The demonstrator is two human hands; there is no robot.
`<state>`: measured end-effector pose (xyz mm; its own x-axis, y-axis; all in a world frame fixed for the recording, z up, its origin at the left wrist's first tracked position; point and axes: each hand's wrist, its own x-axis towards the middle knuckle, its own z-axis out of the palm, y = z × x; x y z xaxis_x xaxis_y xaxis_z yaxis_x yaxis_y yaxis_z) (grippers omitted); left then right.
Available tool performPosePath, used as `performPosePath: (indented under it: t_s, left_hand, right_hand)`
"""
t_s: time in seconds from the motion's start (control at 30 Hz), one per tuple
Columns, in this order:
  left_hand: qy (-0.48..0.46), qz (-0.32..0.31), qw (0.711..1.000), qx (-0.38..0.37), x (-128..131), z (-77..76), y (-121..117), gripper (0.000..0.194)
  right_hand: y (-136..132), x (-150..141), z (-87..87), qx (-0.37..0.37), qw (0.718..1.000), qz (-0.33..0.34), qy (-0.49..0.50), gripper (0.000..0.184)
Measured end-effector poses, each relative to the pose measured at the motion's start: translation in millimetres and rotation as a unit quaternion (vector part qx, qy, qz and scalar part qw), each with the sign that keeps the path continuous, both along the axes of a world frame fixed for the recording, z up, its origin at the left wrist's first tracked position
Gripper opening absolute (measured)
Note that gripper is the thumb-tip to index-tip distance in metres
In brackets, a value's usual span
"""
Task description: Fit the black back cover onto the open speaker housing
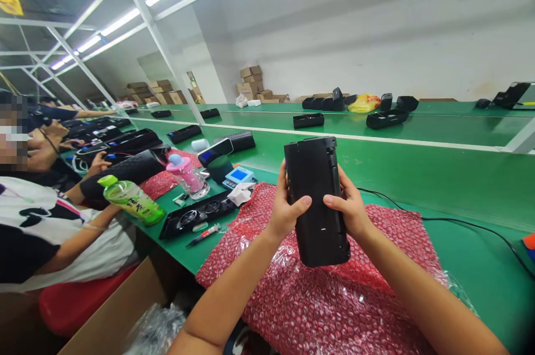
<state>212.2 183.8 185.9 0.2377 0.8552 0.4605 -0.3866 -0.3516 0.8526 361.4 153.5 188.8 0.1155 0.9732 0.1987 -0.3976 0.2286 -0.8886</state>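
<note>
A black rectangular plastic housing (316,232) is held upright above the bench, with a small white mark near its lower end. My left hand (288,204) grips its left edge, the thumb lying on the near face. On the opposite edge my right hand (349,202) is closed in the same way, thumb pointing inward. The fingers behind the housing are mostly hidden. Red bubble wrap (292,299) lies on the green bench below both hands. Left of the wrap rests a long black speaker panel (196,214) with round drivers, beside a syringe-like tube (203,235).
A green-capped bottle (134,202), a pink bottle (188,176) and a light-blue device (239,175) stand to the left. A co-worker (71,232) sits there. Black housings (308,120) line the back of the bench (418,160). A black cable (468,223) runs along the right.
</note>
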Motion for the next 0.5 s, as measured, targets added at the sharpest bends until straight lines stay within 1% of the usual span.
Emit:
performPosePath:
  t_s: [0.17,0.4,0.5]
  left_hand:
    - [0.009,-0.006,1.000,0.003,-1.3,1.7,0.7,0.108]
    - [0.002,-0.063,0.998,-0.016,-2.7,5.1,-2.5,0.111]
    - [-0.008,-0.072,0.997,-0.030,-2.7,7.1,-3.0,0.109]
  right_hand:
    - [-2.0,-0.2,-0.8,0.004,1.000,0.012,0.009,0.096]
    - [-2.9,-2.7,-1.3,0.006,1.000,0.009,-0.002,0.098]
    - [-3.8,-4.3,-0.7,0.016,1.000,-0.001,-0.001,0.095]
